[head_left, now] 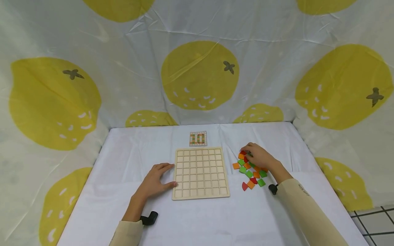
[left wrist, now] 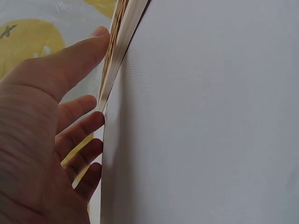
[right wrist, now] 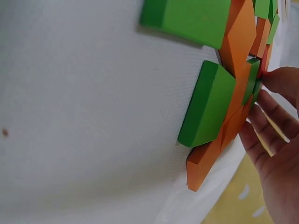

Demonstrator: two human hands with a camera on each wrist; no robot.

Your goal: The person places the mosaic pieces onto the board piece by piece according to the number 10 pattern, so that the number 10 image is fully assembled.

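A square wooden grid board (head_left: pixel 200 173) lies flat on the white cloth. My left hand (head_left: pixel 156 181) is at its left side, thumb and fingers spread apart along the edge. In the left wrist view, the thumb of the left hand (left wrist: pixel 51 93) meets the board's edge (left wrist: pixel 122 44). My right hand (head_left: pixel 260 156) reaches over the far end of a loose pile of green, orange and red pieces. Its thumb and index fingertips are right at a red piece (head_left: pixel 243 152); whether they pinch it I cannot tell. In the right wrist view, the right hand (right wrist: pixel 280 140) has its fingertips among the pieces.
Behind the board lies a small pattern card (head_left: pixel 198 138) with coloured shapes on a grid. Nearer pieces include a green square (head_left: pixel 261 182) and a red quarter-round (head_left: pixel 244 186). Lemon-print cloth (head_left: pixel 200 27) hangs at the back and sides of the table.
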